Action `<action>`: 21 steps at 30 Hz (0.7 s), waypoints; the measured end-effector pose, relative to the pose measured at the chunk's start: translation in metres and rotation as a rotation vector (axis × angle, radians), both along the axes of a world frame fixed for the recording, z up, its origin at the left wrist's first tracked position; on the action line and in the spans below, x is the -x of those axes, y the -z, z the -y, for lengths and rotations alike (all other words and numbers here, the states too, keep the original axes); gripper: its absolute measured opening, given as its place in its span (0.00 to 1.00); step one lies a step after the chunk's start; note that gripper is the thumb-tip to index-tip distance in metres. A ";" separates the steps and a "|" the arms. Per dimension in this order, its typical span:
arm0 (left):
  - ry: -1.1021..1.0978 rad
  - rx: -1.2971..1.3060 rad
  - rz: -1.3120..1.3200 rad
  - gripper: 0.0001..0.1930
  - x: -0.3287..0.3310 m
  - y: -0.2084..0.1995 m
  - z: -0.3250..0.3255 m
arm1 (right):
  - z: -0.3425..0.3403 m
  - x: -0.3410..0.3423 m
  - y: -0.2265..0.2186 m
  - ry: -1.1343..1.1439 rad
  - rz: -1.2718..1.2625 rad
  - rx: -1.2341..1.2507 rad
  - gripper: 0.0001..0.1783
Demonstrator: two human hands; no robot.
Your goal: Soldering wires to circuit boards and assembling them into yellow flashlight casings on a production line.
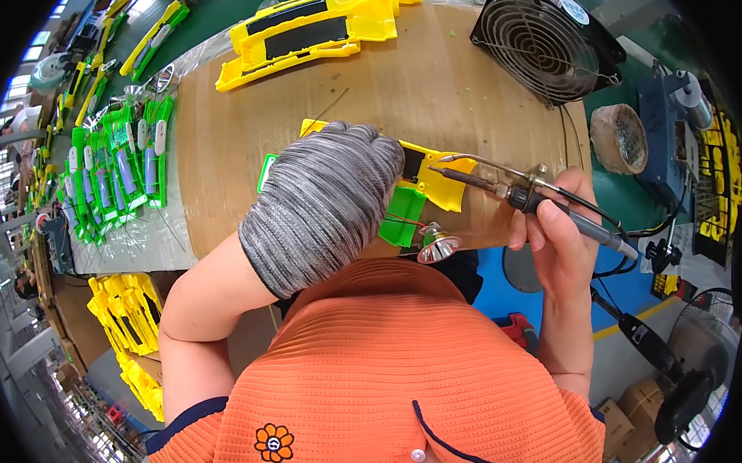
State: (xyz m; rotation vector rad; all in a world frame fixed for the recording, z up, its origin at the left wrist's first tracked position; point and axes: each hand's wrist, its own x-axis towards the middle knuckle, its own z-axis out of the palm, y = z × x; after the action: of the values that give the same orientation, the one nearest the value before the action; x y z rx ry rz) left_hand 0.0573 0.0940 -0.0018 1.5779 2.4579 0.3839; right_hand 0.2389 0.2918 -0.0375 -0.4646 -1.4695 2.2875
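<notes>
My left hand (327,201), in a grey striped knitted glove, curls closed over a yellow plastic casing (445,190) and a green plastic housing (404,212). Its fingertips and the middle of both parts are hidden under the glove. A small silver lamp reflector (439,248) hangs at the near edge, joined to the green housing by thin red and pale wires. My bare right hand (566,232) is wrapped round the handle of a soldering iron (521,198) with a thin solder-feed tube along it. The iron's tip points left, above the yellow casing's right end.
Several green housings with wires and cells (117,175) lie at the left. Yellow casings (313,34) are stacked at the back of the brown board (226,142). A black fan (549,45), a round brown block (618,139) and a blue soldering unit (664,128) stand right.
</notes>
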 end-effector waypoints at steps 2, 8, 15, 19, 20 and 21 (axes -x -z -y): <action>-0.020 -0.036 0.010 0.05 -0.001 0.001 -0.001 | 0.000 0.000 0.001 -0.002 0.012 -0.002 0.09; -0.054 0.025 -0.035 0.05 -0.009 -0.001 -0.005 | -0.004 0.000 0.004 -0.075 0.058 -0.083 0.10; -0.047 -0.101 -0.011 0.04 -0.016 -0.002 -0.002 | -0.004 0.000 0.009 -0.045 0.004 -0.047 0.11; -0.065 -0.134 0.035 0.05 -0.018 0.006 -0.006 | -0.004 -0.001 0.010 -0.015 -0.040 0.026 0.11; -0.102 -0.078 0.054 0.05 -0.018 0.006 -0.006 | -0.005 0.000 0.009 -0.018 -0.043 0.027 0.11; -0.112 -0.102 0.039 0.06 -0.017 0.007 -0.006 | -0.007 -0.001 0.006 -0.028 -0.035 0.022 0.11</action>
State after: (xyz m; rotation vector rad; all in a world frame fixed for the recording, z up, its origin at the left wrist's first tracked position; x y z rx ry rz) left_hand 0.0746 0.0997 -0.0091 1.4588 2.5404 0.5610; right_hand 0.2394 0.2984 -0.0438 -0.4109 -1.4447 2.3236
